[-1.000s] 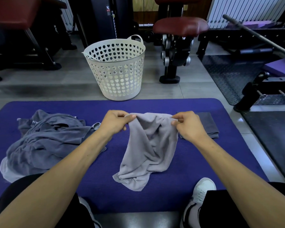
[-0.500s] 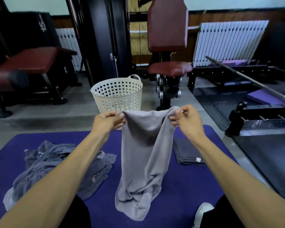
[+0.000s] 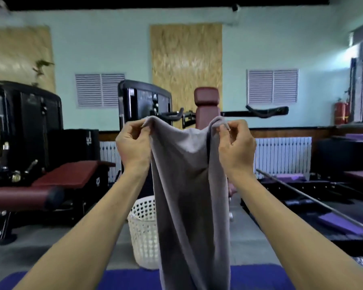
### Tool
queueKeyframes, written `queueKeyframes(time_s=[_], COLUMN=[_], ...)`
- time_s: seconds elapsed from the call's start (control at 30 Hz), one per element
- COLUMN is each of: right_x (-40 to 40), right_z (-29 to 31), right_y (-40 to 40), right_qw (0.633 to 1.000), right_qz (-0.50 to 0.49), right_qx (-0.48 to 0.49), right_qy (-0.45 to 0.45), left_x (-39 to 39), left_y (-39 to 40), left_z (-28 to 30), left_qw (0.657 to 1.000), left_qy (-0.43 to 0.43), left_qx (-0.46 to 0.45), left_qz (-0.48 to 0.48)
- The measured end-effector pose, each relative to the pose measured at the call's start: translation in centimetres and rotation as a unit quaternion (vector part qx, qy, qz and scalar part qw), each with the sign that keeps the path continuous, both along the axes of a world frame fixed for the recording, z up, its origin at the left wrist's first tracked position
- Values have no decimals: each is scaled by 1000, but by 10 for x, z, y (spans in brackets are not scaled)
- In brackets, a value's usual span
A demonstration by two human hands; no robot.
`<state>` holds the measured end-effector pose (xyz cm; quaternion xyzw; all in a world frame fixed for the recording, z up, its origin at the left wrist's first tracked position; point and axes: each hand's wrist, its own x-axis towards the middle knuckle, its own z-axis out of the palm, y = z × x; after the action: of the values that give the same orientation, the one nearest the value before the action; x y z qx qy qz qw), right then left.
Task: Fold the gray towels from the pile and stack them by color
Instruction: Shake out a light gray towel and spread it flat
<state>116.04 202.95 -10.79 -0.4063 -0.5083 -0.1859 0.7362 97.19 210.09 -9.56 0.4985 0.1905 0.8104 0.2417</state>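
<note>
Gray towel [image 3: 189, 185], limp, deeply creased

- The long gray cloth towel [image 3: 189, 206] looks soft and matt, with a fine napped pile — no sheen anywhere.
- The round white plastic basket [image 3: 144, 233] is smooth and pierced with holes.
- The dark red padded bench [image 3: 69, 174] has a smooth, faintly glossy vinyl-like cover.
- The flat blue foam mat [image 3: 122, 278] is matt.
- The tall tan wooden board [image 3: 186, 65] on the wall is rough and flaky.
- The long steel bar [image 3: 314, 203] is bare metal — dull gray.
</note>
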Motion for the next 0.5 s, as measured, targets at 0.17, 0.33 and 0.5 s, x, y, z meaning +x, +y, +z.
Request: queueKeyframes(time_s=[0.17,0.33,0.5], right_x=[-11,-12,9], right_z=[52,74,48], right_y=[-7,-13,21], right_qw=[998,996,998], right_qz=[-39,-45,-20], right_qx=[9,52,-60], right_qy=[-51,-62,3], left_x=[-9,-15,5], left_y=[-9,-10,26], left_z=[51,74,44], left_qw=[998,997,996], left_qy=[49,49,78], left_qx=[20,51,-20], left_qz=[16,-10,-41])
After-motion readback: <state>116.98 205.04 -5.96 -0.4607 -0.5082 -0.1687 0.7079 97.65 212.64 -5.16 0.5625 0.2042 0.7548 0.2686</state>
